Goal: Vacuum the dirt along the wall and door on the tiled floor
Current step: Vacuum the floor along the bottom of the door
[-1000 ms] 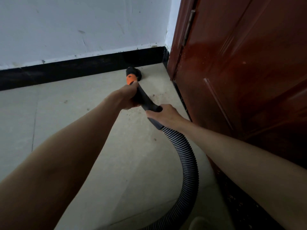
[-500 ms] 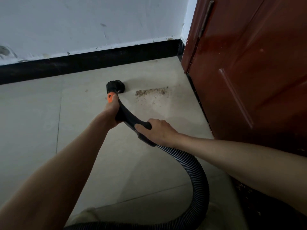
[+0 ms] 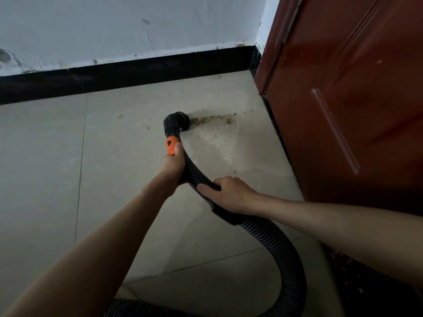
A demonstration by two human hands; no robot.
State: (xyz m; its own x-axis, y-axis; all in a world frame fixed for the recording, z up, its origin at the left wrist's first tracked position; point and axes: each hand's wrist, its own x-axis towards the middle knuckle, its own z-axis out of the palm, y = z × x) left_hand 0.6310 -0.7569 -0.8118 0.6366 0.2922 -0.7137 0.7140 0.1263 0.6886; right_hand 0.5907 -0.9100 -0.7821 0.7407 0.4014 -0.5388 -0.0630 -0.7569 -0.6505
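Observation:
A black vacuum nozzle (image 3: 178,122) sits on the beige tiled floor (image 3: 128,161), touching the left end of a brown line of dirt (image 3: 214,119). My left hand (image 3: 173,163) grips the curved black handle just below its orange button (image 3: 171,145). My right hand (image 3: 225,193) grips the handle lower down, where the ribbed black hose (image 3: 283,255) begins. The hose loops down to the bottom edge. Loose specks lie scattered below the dirt line.
A white wall (image 3: 114,28) with a black skirting board (image 3: 128,74) runs across the back. A red-brown wooden door (image 3: 357,99) stands on the right, meeting the wall in the corner. A dark strip with specks lies at the door's foot (image 3: 357,277).
The nozzle has been pulled back from the corner by the skirting board to the open tile, uncovering the dirt line. It now touches the line's left end.

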